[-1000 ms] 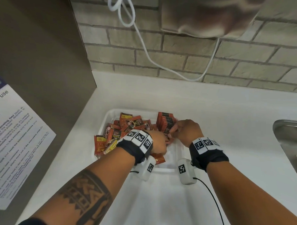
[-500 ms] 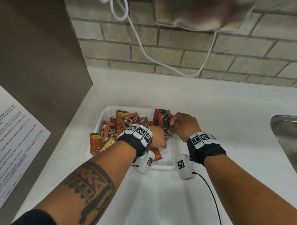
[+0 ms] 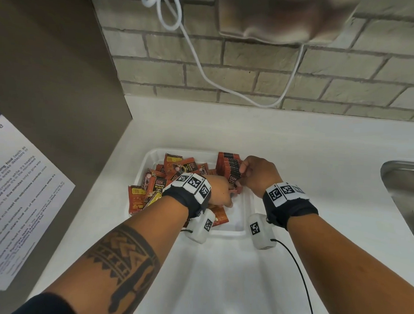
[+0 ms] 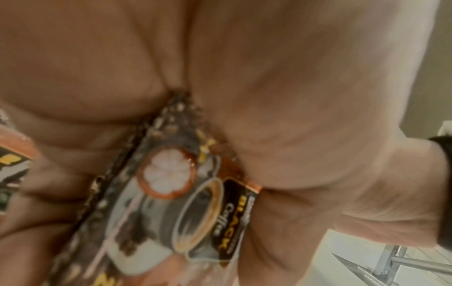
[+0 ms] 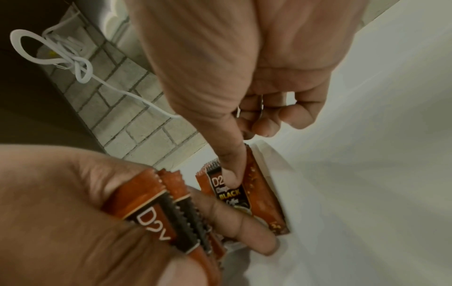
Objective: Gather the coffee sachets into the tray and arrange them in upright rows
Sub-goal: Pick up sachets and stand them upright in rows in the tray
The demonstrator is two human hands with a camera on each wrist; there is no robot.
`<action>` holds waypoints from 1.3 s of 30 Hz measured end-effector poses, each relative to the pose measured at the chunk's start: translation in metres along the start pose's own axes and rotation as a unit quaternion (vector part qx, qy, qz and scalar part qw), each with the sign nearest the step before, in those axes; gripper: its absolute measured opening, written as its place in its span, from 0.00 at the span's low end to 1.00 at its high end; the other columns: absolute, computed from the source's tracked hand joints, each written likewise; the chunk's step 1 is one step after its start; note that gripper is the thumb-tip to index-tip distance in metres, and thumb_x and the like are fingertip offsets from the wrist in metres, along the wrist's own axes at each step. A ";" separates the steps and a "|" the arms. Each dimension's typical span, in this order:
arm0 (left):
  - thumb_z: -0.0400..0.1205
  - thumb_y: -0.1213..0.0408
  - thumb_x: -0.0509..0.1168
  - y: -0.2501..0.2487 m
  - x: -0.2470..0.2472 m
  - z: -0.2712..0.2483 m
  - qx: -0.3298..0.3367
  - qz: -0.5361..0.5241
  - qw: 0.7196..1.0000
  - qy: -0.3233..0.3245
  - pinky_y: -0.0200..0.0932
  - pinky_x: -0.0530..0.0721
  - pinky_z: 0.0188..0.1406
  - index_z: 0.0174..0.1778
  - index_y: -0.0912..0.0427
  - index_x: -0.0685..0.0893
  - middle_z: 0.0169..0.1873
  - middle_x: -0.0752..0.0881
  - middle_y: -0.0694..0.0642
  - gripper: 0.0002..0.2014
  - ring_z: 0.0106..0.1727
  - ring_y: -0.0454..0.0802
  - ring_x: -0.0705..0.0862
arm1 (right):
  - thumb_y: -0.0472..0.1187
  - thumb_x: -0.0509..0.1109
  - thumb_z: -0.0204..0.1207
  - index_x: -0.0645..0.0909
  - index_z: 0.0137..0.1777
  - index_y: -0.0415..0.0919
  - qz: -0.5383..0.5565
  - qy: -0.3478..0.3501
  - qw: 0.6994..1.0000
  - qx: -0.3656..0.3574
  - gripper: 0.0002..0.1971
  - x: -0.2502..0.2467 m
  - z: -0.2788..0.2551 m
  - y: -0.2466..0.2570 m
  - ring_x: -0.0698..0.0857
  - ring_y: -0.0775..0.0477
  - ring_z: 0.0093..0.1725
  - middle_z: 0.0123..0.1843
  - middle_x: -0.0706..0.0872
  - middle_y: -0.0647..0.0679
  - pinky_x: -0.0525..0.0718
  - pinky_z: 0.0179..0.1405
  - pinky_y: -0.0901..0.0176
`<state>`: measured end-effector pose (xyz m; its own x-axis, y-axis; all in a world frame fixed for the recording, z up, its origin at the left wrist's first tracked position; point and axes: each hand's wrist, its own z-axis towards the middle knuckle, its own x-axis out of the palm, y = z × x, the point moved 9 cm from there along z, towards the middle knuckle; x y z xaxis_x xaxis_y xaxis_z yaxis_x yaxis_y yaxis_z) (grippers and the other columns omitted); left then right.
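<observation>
A: Progress?

B: Roughly partway, by the look of it. One upright row point(image 3: 229, 168) standing along the tray's point(image 3: 247, 206) far right side. Loose heap point(image 3: 174, 176) filling the left half, lying flat and crossed; one sachet point(image 3: 135, 198) hanging over the left rim, another point(image 3: 218, 216) flat near the front.

A: Hands?

B: Left hand point(image 3: 220, 193) clenched round a small bundle point(image 5: 171, 211), a few sachets edge to edge; wrist view close and blurred, print showing between palm and fingers. Right hand point(image 3: 257, 175) at the near end of the row, thumb point(image 5: 231, 174) pressed on the front sachet, remaining fingers curled behind; pinching that packet, apparently to steady the row.

A: Left to do?

B: Most of the heap. Probably at least one more row. Front right of the tray bare.

A: Surroundings?

B: White counter point(image 3: 319, 161). Pale brick wall point(image 3: 252, 71) behind, white cord point(image 3: 198, 61) looping down it from a blurred fixture above. Brown panel on the left carrying a printed notice point(image 3: 17, 196). Steel sink point(image 3: 406, 189) at far right.
</observation>
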<state>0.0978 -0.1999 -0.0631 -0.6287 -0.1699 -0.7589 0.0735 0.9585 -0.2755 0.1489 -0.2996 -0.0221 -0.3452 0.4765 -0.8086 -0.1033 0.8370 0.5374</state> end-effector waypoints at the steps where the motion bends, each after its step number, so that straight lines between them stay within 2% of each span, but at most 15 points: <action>1: 0.83 0.55 0.67 0.001 0.000 -0.001 -0.001 0.002 1.000 -0.001 0.42 0.80 0.40 0.63 0.59 0.87 0.50 0.90 0.57 0.16 0.46 0.52 0.84 | 0.33 0.79 0.67 0.77 0.43 0.50 -0.001 0.000 1.000 -0.002 0.15 -0.001 0.000 0.000 0.79 0.55 0.37 0.38 0.81 0.57 0.68 0.29 0.67; 3: 0.83 0.59 0.64 0.003 -0.002 -0.002 0.003 -0.006 1.000 0.001 0.40 0.77 0.36 0.62 0.62 0.87 0.52 0.90 0.61 0.16 0.43 0.53 0.82 | 0.34 0.79 0.68 0.76 0.43 0.50 -0.005 -0.004 1.000 -0.008 0.14 -0.004 -0.002 0.001 0.77 0.58 0.35 0.37 0.79 0.58 0.67 0.29 0.67; 6: 0.84 0.62 0.63 0.006 -0.006 -0.007 0.017 -0.044 0.999 0.003 0.41 0.74 0.37 0.58 0.66 0.86 0.52 0.88 0.64 0.14 0.43 0.54 0.79 | 0.37 0.80 0.69 0.78 0.45 0.49 0.003 -0.018 1.000 -0.019 0.13 -0.012 -0.006 0.002 0.75 0.60 0.34 0.36 0.77 0.58 0.66 0.29 0.68; 10: 0.77 0.66 0.72 0.020 -0.019 -0.017 0.042 -0.157 0.986 -0.037 0.47 0.84 0.46 0.61 0.63 0.86 0.49 0.90 0.62 0.16 0.47 0.57 0.87 | 0.44 0.78 0.73 0.81 0.45 0.49 0.059 -0.045 0.995 -0.061 0.07 -0.023 -0.019 0.009 0.80 0.59 0.38 0.38 0.82 0.58 0.70 0.33 0.68; 13: 0.77 0.58 0.77 0.027 -0.027 -0.022 0.089 -0.292 0.947 -0.096 0.56 0.87 0.59 0.57 0.61 0.87 0.47 0.91 0.59 0.16 0.49 0.57 0.89 | 0.48 0.77 0.75 0.82 0.48 0.51 0.134 0.005 0.987 -0.083 0.07 -0.018 -0.029 0.019 0.86 0.55 0.44 0.43 0.88 0.54 0.79 0.42 0.65; 16: 0.71 0.54 0.81 0.027 -0.032 -0.029 0.123 -0.430 0.885 -0.130 0.56 0.85 0.64 0.52 0.54 0.91 0.50 0.92 0.59 0.16 0.56 0.58 0.89 | 0.47 0.79 0.73 0.83 0.49 0.50 0.171 0.032 0.981 -0.085 0.09 -0.013 -0.030 0.021 0.90 0.49 0.46 0.45 0.91 0.48 0.85 0.53 0.53; 18: 0.72 0.59 0.81 0.024 -0.033 -0.032 0.142 -0.497 0.848 -0.118 0.55 0.85 0.63 0.49 0.49 0.92 0.49 0.92 0.57 0.10 0.56 0.58 0.89 | 0.43 0.79 0.73 0.83 0.48 0.49 0.186 0.027 0.979 -0.082 0.08 -0.016 -0.028 0.020 0.91 0.46 0.45 0.44 0.91 0.45 0.85 0.54 0.49; 21: 0.79 0.68 0.76 0.028 -0.029 -0.037 0.118 -0.528 0.834 -0.105 0.52 0.89 0.55 0.55 0.56 0.89 0.54 0.90 0.65 0.10 0.54 0.56 0.88 | 0.40 0.79 0.74 0.85 0.47 0.49 0.197 -0.003 0.977 -0.081 0.06 -0.025 -0.024 0.020 0.89 0.49 0.44 0.43 0.91 0.47 0.85 0.50 0.54; 22: 0.80 0.67 0.75 0.031 -0.029 -0.037 0.109 -0.526 0.836 -0.108 0.53 0.90 0.55 0.56 0.56 0.88 0.57 0.90 0.66 0.10 0.56 0.57 0.89 | 0.40 0.79 0.75 0.85 0.46 0.50 0.193 -0.014 0.978 -0.081 0.06 -0.028 -0.024 0.020 0.89 0.49 0.45 0.44 0.91 0.47 0.85 0.50 0.56; 24: 0.79 0.65 0.77 0.035 -0.032 -0.040 0.102 -0.503 0.849 -0.128 0.56 0.90 0.55 0.54 0.54 0.88 0.55 0.91 0.65 0.09 0.56 0.60 0.90 | 0.40 0.79 0.75 0.86 0.44 0.51 0.199 -0.024 0.976 -0.081 0.06 -0.030 -0.023 0.022 0.88 0.50 0.46 0.44 0.91 0.49 0.84 0.49 0.59; 28: 0.76 0.62 0.80 0.035 -0.034 -0.040 0.094 -0.437 0.879 -0.165 0.53 0.92 0.47 0.54 0.61 0.88 0.47 0.92 0.62 0.14 0.44 0.55 0.91 | 0.40 0.78 0.75 0.89 0.41 0.51 0.225 -0.051 0.970 -0.080 0.05 -0.035 -0.023 0.025 0.89 0.51 0.45 0.42 0.91 0.53 0.84 0.47 0.60; 30: 0.76 0.55 0.79 0.037 -0.035 -0.039 0.076 -0.346 0.917 -0.181 0.53 0.93 0.46 0.55 0.60 0.88 0.45 0.92 0.58 0.17 0.43 0.55 0.91 | 0.40 0.78 0.76 0.89 0.42 0.51 0.215 -0.063 0.971 -0.080 0.04 -0.038 -0.025 0.025 0.88 0.53 0.45 0.42 0.92 0.53 0.83 0.45 0.62; 33: 0.81 0.50 0.72 0.050 -0.036 -0.035 0.027 -0.153 0.970 -0.185 0.50 0.89 0.46 0.53 0.56 0.88 0.43 0.90 0.53 0.14 0.45 0.54 0.89 | 0.41 0.77 0.76 0.89 0.44 0.49 0.134 -0.053 0.987 -0.070 0.02 -0.038 -0.028 0.022 0.86 0.59 0.43 0.42 0.89 0.57 0.77 0.38 0.72; 36: 0.83 0.54 0.65 0.064 -0.036 -0.034 -0.044 -0.022 0.985 -0.167 0.50 0.87 0.52 0.58 0.60 0.86 0.52 0.87 0.58 0.15 0.52 0.56 0.86 | 0.41 0.76 0.77 0.89 0.45 0.50 0.064 -0.035 0.996 -0.057 0.02 -0.029 -0.028 0.017 0.83 0.61 0.42 0.39 0.86 0.61 0.73 0.34 0.76; 39: 0.87 0.57 0.59 0.049 -0.031 -0.035 -0.039 0.037 0.991 -0.120 0.48 0.84 0.59 0.67 0.63 0.83 0.60 0.85 0.61 0.18 0.59 0.58 0.84 | 0.42 0.76 0.76 0.89 0.44 0.50 0.030 -0.029 0.998 -0.045 0.02 -0.020 -0.027 0.014 0.79 0.64 0.38 0.37 0.81 0.63 0.68 0.30 0.76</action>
<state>0.0939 -0.1397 -0.0320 -0.4215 -0.1396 -0.8960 0.0458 0.9835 -0.1748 0.1292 -0.3046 0.0077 -0.2989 0.5425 -0.7851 -0.1691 0.7795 0.6031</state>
